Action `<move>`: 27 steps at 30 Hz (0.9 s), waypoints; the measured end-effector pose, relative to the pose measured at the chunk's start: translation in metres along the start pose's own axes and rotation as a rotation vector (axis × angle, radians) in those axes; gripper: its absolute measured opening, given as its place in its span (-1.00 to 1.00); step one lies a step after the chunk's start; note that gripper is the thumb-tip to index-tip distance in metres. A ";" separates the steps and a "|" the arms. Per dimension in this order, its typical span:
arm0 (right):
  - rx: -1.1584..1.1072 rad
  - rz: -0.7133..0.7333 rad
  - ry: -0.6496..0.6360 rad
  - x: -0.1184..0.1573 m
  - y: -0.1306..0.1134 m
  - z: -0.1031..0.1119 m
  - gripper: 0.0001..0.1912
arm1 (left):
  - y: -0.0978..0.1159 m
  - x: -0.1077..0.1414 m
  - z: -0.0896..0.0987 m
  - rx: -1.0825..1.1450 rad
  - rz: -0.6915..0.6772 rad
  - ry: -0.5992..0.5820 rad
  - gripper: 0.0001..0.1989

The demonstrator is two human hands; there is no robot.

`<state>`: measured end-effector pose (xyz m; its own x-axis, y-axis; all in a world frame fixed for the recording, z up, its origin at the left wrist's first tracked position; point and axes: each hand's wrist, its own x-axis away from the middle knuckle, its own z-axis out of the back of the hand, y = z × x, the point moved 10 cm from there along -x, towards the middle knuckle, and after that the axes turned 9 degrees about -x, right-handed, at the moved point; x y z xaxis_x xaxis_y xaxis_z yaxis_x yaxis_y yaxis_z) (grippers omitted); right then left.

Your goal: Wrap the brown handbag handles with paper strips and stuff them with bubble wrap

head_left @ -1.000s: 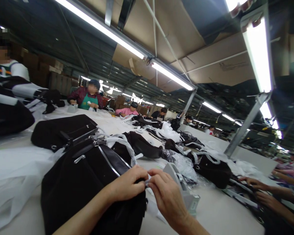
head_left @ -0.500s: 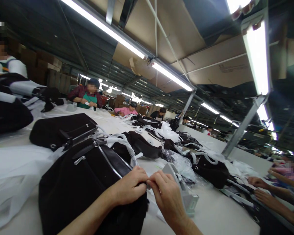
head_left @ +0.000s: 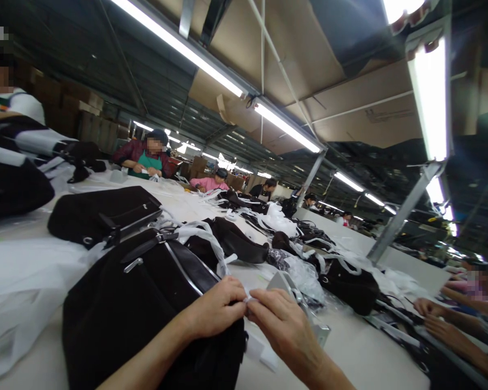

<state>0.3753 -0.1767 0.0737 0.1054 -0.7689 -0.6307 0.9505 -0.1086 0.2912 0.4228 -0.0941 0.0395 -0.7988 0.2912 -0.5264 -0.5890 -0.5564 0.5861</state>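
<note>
A large black bag [head_left: 146,303] with silver zips lies in front of me, and my left forearm crosses it. My left hand [head_left: 219,303] is closed in a pinch at the bag's right edge. Opposite it, my right hand [head_left: 282,322] is also pinched, its fingertips meeting the left ones. A tiny whitish bit [head_left: 249,299] shows between the fingertips, too small to name. Just beyond the left hand, a white-wrapped strap [head_left: 211,241] runs down from the bag's top. A grey tape dispenser [head_left: 282,280] stands behind my right hand, partly hidden by it.
Another black bag [head_left: 106,213] lies behind the first, and white sheeting [head_left: 28,292] spreads at left. More black bags [head_left: 347,281] and clear plastic [head_left: 307,273] cover the table to the right. A co-worker's hands [head_left: 437,319] work at the right edge. Several people sit farther back.
My right hand has turned flatter, its fingers stretching further over the left fingertips, and its wrist has shifted right. The left hand stays almost in place. The co-worker's hands at right moved slightly.
</note>
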 end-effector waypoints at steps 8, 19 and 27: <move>-0.347 -0.390 0.006 0.015 0.030 -0.015 -0.88 | -0.005 0.003 0.000 -0.074 0.049 0.076 -0.85; -0.481 -0.765 -0.245 0.016 0.065 -0.042 -0.84 | -0.008 0.008 0.007 -0.094 0.130 0.186 -0.79; -0.404 -0.696 -0.269 0.008 0.065 -0.038 -0.82 | 0.004 0.003 0.002 -0.147 0.028 0.102 -0.83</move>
<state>0.4495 -0.1658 0.0603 -0.5669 -0.7394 -0.3632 0.8096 -0.4185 -0.4115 0.4175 -0.0942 0.0415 -0.7939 0.1976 -0.5751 -0.5365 -0.6728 0.5094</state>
